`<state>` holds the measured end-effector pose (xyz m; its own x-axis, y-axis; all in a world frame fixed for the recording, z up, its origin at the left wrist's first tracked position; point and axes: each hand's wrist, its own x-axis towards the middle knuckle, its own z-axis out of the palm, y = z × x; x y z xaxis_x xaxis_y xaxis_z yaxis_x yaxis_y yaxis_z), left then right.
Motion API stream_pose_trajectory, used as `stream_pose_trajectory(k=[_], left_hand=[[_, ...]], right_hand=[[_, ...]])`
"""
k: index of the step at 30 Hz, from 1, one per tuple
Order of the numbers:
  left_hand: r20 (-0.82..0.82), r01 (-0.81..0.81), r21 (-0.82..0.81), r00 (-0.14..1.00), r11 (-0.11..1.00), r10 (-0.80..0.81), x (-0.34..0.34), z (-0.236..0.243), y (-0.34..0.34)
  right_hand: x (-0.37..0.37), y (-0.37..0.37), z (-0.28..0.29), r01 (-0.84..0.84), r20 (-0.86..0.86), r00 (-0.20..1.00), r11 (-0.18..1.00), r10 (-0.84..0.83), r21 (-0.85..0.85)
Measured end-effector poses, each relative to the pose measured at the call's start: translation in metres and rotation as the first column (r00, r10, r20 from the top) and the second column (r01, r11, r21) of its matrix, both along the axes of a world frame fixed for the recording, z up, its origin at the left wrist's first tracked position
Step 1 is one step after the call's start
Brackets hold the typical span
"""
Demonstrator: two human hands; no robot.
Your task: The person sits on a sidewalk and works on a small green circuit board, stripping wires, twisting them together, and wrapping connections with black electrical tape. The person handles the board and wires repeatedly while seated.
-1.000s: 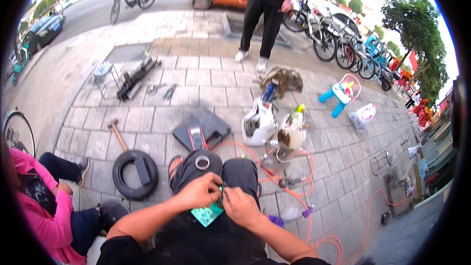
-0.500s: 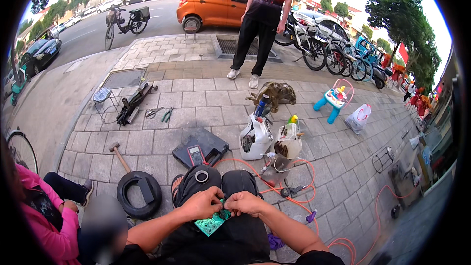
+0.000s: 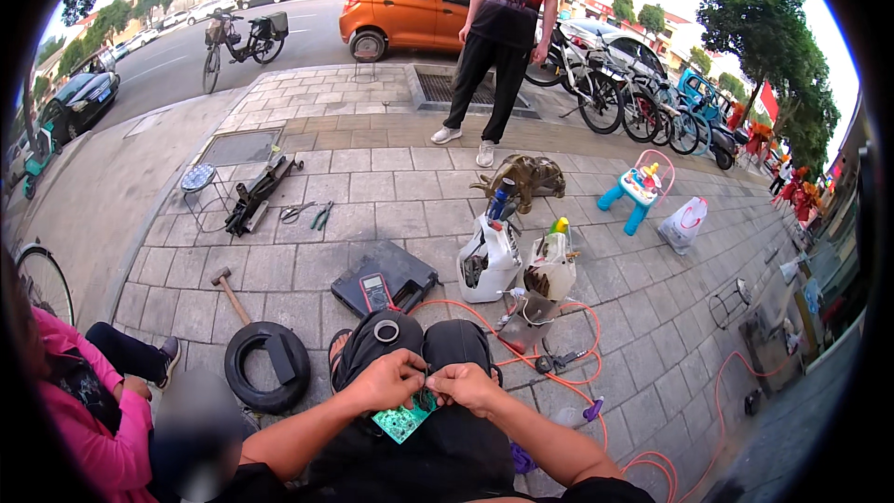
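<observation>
A green circuit board [image 3: 400, 424] rests on my lap, its lower part showing beneath my hands. My left hand [image 3: 395, 380] is closed in a pinch over the board's upper edge, thumb and finger near a small dark piece. Facing it, my right hand [image 3: 466, 386] also pinches at the same spot, fingertips almost meeting the left ones. What the fingers hold is too small to make out. A dark ring [image 3: 386, 331], perhaps a tape roll, lies on my left knee. Just beyond my knees, a red multimeter [image 3: 376, 292] sits on a black case [image 3: 345, 284].
To the left lie a tire [image 3: 240, 391] and a hammer [image 3: 233, 296]. Cut white jugs [image 3: 489, 265] with tools stand ahead, beside an orange hose [image 3: 596, 345]. A seated person in pink [image 3: 102, 410] is close at left; another person [image 3: 507, 28] stands ahead.
My hands stay close together over the board, with only slight finger movement. The whole view has shifted a few pixels; the standing person's upper body has turned a little.
</observation>
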<state>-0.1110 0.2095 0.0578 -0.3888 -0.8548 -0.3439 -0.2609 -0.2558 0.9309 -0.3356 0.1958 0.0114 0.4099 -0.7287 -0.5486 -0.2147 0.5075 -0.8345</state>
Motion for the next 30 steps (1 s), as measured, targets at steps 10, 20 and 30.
stream_pose_trajectory(k=[10,20,30], left_hand=[[-0.062,-0.07,0.1,0.995,0.993,0.077,0.009,-0.017,-0.024],[0.198,0.085,0.168,0.973,0.982,-0.118,0.011,0.023,-0.035],[0.197,0.193,0.251,0.949,0.948,-0.246,0.0,0.023,-0.044]], right_hand=[[0.005,0.03,0.002,0.063,0.022,0.998,0.952,-0.059,-0.299],[0.01,0.041,0.015,0.205,0.112,0.976,0.955,-0.185,-0.214],[0.012,0.044,0.025,0.353,0.076,0.935,0.923,-0.345,-0.151]])
